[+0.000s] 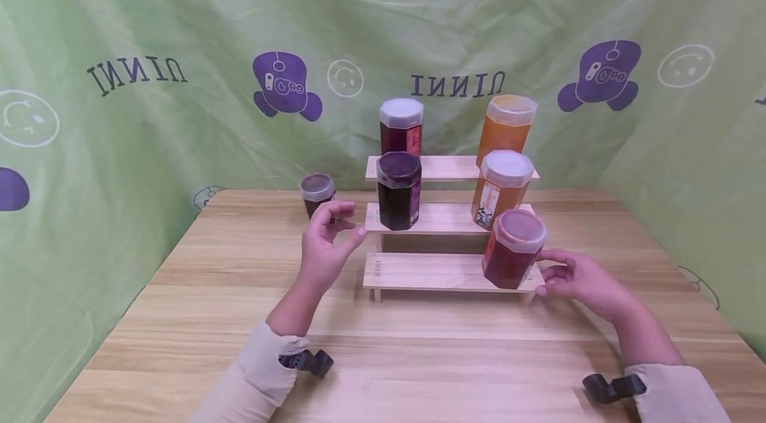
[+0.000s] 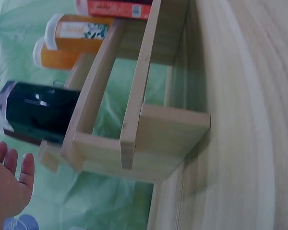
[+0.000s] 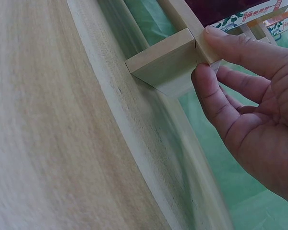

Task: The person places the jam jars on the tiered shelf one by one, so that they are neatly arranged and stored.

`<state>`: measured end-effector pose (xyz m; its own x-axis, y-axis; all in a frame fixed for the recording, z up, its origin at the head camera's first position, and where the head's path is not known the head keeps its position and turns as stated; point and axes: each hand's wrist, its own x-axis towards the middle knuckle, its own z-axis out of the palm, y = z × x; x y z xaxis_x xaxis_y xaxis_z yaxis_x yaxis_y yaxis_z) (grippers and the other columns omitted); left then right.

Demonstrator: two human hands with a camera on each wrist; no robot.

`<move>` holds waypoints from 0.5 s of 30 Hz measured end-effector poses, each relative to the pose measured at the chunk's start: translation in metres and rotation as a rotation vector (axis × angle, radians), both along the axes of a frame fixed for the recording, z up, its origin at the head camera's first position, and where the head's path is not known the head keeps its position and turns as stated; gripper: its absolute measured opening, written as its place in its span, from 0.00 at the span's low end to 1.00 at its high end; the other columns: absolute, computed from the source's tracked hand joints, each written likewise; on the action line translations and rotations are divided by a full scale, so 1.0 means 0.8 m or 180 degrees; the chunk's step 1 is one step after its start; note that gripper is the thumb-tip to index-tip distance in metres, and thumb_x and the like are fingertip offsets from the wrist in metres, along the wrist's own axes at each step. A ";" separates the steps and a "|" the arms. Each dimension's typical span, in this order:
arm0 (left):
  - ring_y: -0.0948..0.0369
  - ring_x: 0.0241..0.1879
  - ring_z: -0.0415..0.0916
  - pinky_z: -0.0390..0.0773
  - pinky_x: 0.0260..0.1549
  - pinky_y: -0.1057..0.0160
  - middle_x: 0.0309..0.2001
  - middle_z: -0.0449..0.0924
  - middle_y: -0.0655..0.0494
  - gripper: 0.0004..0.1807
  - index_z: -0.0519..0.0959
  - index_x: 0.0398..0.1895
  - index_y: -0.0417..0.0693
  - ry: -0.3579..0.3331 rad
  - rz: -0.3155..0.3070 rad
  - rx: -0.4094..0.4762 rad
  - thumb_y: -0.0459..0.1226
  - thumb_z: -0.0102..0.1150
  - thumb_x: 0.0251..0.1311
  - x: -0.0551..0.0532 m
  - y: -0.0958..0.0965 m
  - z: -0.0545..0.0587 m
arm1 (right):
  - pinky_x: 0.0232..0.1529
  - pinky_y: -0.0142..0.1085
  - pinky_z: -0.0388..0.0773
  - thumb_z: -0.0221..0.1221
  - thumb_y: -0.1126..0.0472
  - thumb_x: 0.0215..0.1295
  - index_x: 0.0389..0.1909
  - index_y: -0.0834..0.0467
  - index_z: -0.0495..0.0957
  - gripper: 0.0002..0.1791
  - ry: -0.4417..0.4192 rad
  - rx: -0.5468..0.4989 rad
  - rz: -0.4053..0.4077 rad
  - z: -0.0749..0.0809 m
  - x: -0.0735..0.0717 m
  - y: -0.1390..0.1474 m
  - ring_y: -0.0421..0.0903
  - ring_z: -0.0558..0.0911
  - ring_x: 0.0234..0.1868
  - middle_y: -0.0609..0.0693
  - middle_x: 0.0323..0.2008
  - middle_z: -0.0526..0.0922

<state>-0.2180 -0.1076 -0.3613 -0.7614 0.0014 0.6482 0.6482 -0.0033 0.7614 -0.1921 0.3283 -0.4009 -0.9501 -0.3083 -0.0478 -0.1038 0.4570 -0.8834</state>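
Observation:
A three-tier wooden display stand [image 1: 426,271] carries several octagonal jars with pale lids. My right hand [image 1: 583,286] pinches the right end of its lowest board, the thumb above and the index finger below in the right wrist view. Close to that hand, a red jar [image 1: 516,250] stands on this board. My left hand [image 1: 323,243] is held in the air left of the stand, fingers loosely bent, holding nothing. On the middle board are a dark purple jar [image 1: 398,191], nearest the left hand, and an orange jar [image 1: 501,190].
On the top board stand another dark red jar [image 1: 401,130] and an orange jar [image 1: 506,130]. Behind my left hand, a smaller dark jar [image 1: 317,191] sits on the wooden table [image 1: 239,263]. A green printed curtain [image 1: 371,4] surrounds the table's back and sides.

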 end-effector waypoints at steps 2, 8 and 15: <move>0.55 0.48 0.73 0.80 0.47 0.57 0.50 0.72 0.33 0.22 0.72 0.49 0.24 -0.0058 0.0045 0.0029 0.17 0.63 0.48 -0.002 -0.005 0.000 | 0.40 0.35 0.82 0.68 0.65 0.57 0.64 0.73 0.63 0.38 0.0004 -0.0008 -0.0007 -0.001 0.000 0.000 0.42 0.81 0.41 0.62 0.42 0.80; 0.58 0.45 0.75 0.80 0.48 0.57 0.47 0.74 0.42 0.22 0.72 0.50 0.25 -0.0254 0.0196 0.0083 0.18 0.64 0.49 -0.012 -0.020 -0.001 | 0.40 0.34 0.82 0.68 0.65 0.57 0.64 0.74 0.62 0.37 -0.0003 -0.0005 -0.0003 -0.001 0.000 0.001 0.42 0.81 0.41 0.62 0.41 0.80; 0.56 0.45 0.74 0.78 0.50 0.51 0.44 0.75 0.50 0.24 0.72 0.52 0.25 -0.0536 0.0397 0.0290 0.19 0.66 0.49 -0.031 -0.038 -0.008 | 0.41 0.34 0.81 0.68 0.65 0.57 0.64 0.74 0.62 0.38 -0.0026 0.0020 0.0024 0.002 0.001 -0.001 0.42 0.81 0.41 0.62 0.41 0.80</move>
